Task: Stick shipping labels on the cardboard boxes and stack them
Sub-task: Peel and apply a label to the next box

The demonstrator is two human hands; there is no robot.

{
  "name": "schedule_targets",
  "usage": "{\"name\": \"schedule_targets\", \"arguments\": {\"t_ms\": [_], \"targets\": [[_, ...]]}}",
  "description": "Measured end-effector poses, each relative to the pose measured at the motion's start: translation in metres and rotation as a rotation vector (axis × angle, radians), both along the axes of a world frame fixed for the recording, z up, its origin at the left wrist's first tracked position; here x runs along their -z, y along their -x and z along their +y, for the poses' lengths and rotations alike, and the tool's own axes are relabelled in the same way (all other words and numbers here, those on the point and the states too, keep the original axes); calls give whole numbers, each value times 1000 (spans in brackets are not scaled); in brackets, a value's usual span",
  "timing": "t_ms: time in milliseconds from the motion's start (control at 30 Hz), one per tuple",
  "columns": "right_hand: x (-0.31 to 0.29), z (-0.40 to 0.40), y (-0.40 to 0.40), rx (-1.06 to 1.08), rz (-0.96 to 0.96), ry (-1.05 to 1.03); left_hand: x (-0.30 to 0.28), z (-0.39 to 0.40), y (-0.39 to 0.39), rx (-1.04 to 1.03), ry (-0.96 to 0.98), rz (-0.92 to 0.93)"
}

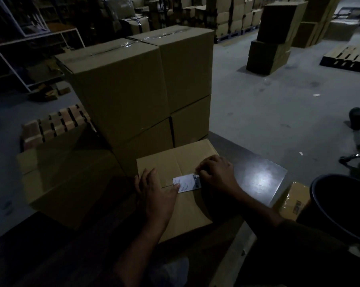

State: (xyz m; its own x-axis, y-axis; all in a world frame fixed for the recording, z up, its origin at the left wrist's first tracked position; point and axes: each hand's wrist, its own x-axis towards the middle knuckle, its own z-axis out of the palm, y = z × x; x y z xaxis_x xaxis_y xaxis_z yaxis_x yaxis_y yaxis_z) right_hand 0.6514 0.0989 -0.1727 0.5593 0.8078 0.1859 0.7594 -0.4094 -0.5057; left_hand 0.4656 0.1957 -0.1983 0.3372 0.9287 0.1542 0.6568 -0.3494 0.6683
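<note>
While the label goes down: the sticking step is in hand, judged from both hands meeting on one sheet
Label: small white rectangular paper shipping label [185,183] with dark print, lying flat near the middle of the box top, across the flap seam
Box: flat-topped brown cardboard box [181,162] right in front of the person, matte, creased, flaps closed
Left hand: left hand [154,193] at 9 o'clock of the label, fingers straight and spread, palm on the cardboard, one fingertip touching the label's left edge
Right hand: right hand [215,172] at 3 o'clock of the label, fingers curled, pinching the label's right end; whether a backing strip is in the pinch I cannot tell
Next move: probably smoothing the right end flat without creasing, then lifting the box
Stack: tall stack of taped brown cardboard boxes [137,85] at 12 o'clock, just behind the box, tops sealed with glossy clear tape
Table: dark glossy tabletop [262,179] at 3 o'clock, reflecting a light
Bin: round black plastic bin [340,204] at 4 o'clock
Pallet: slatted wooden pallet [57,123] at 10 o'clock on the grey floor
</note>
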Motion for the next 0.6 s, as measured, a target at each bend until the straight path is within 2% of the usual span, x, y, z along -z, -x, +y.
{"name": "schedule_targets", "arguments": {"t_ms": [233, 367, 600], "targets": [[6, -8, 14, 62, -140, -66, 2, 1, 0, 7, 2, -13], [7, -14, 26, 60, -151, -43, 3, 1, 1, 9, 2, -20], [-14, 6, 19, 116, 118, 55, 2, 3, 1, 17, 21, -39]]}}
